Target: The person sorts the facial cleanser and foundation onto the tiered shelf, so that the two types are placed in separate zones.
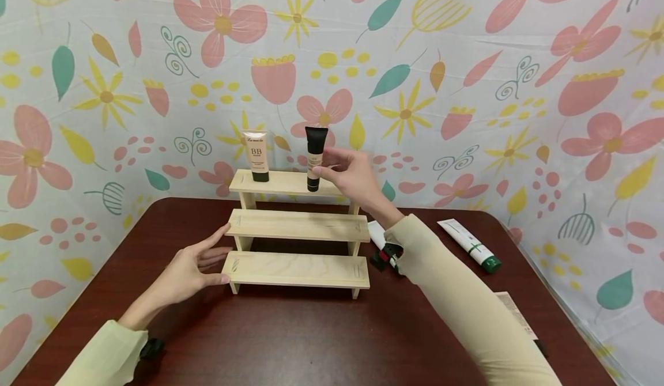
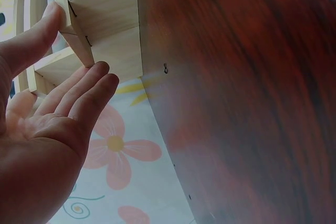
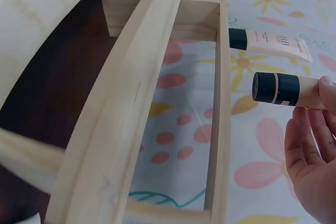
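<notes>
In the head view, a wooden three-step rack stands on the dark tabletop. Taking the rack's middle as the clock centre, the black-ended tube is just past 12 o'clock, upright with its cap down, near the top step. The right hand pinches it around its beige middle, thumb toward the camera. At 11 o'clock a pale BB tube stands cap-down on that step. Between 8 and 9 o'clock the left hand is spread, thumb by the bottom step, fingers touching the middle one; it grasps no tube. At 3 o'clock, well apart, lies a white tube with a green cap.

In the left wrist view, the left hand fills 8 o'clock, its fingers nearly straight against the rack's end at 11.

In the right wrist view, the black-ended tube points its cap inward at 3 o'clock, apart from the BB tube at 2; the right hand's fingers curl under it. It should be light, with a soft, squeezable, perhaps slick body and a stiff cap; a gentle mid-body pinch looks best, leaving the flat cap free as a base.
</notes>
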